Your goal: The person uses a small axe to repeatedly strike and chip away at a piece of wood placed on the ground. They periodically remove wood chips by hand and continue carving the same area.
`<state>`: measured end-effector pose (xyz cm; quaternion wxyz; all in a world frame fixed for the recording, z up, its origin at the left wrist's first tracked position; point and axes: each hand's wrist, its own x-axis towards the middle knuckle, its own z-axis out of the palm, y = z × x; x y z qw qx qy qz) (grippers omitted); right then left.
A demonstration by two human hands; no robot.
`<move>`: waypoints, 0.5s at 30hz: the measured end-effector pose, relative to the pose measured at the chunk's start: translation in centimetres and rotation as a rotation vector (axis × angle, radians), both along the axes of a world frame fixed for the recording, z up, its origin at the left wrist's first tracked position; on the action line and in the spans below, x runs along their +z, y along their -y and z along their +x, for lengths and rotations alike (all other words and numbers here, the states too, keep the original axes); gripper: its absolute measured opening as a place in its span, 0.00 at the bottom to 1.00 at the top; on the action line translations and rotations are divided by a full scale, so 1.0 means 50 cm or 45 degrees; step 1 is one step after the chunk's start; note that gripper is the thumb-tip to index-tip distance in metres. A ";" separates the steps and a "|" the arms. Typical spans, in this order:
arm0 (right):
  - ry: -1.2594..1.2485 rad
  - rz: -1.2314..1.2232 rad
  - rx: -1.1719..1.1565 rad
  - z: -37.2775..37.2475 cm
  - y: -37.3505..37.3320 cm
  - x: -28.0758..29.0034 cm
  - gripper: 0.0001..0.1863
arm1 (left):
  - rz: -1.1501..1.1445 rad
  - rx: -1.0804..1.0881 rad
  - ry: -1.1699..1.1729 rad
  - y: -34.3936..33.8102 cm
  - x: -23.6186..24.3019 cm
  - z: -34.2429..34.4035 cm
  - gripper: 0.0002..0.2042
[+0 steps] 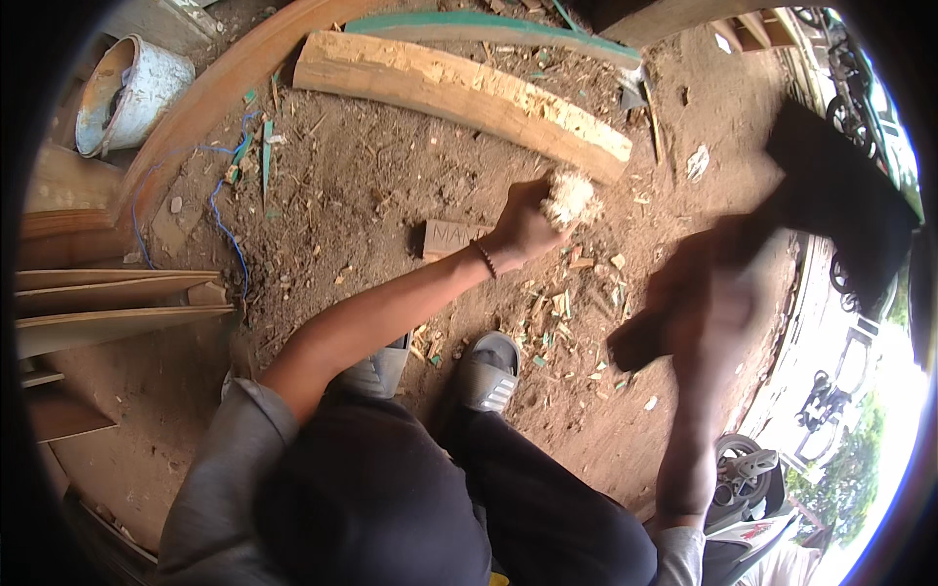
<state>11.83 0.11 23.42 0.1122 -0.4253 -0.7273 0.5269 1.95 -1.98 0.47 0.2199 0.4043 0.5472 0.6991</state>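
My left hand (523, 220) grips a pale object with a frayed, splintered top (572, 198), probably wood, above the debris-strewn dirt floor. A small wooden block (438, 241) with markings lies just beside it, partly hidden by my wrist. My right hand (699, 303), blurred by motion, is closed on the handle of a large dark tool (840, 195), probably a hammer or hatchet, raised at the right. A long, thick curved timber (449, 93) with a chipped upper face lies beyond my left hand. My sandalled feet (491, 366) are below my hands.
A green-painted curved piece (489, 27) lies behind the timber. At the left are a curved brown frame (177, 126), a dirty white bucket (137, 95) and stacked boards (117, 311). Wood chips and blue string (223, 225) litter the floor. Motorbikes (743, 474) stand along the bright right side.
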 end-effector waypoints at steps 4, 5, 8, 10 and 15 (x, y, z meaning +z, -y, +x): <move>0.548 -0.197 0.034 0.015 0.011 -0.038 0.17 | 0.063 0.026 0.091 0.001 0.014 0.002 0.08; 0.448 -0.300 0.022 0.024 0.011 -0.009 0.18 | 0.038 0.045 0.070 0.005 0.014 0.004 0.08; 0.184 -0.153 -0.094 0.026 0.018 0.072 0.11 | 0.095 0.071 -0.222 0.007 0.003 0.002 0.11; -0.072 -0.020 -0.198 0.025 0.028 0.096 0.12 | 0.054 0.065 -0.209 0.007 -0.010 0.002 0.10; 0.406 -0.160 -0.029 0.025 0.032 -0.031 0.14 | 0.112 0.050 -0.095 -0.003 -0.032 0.008 0.09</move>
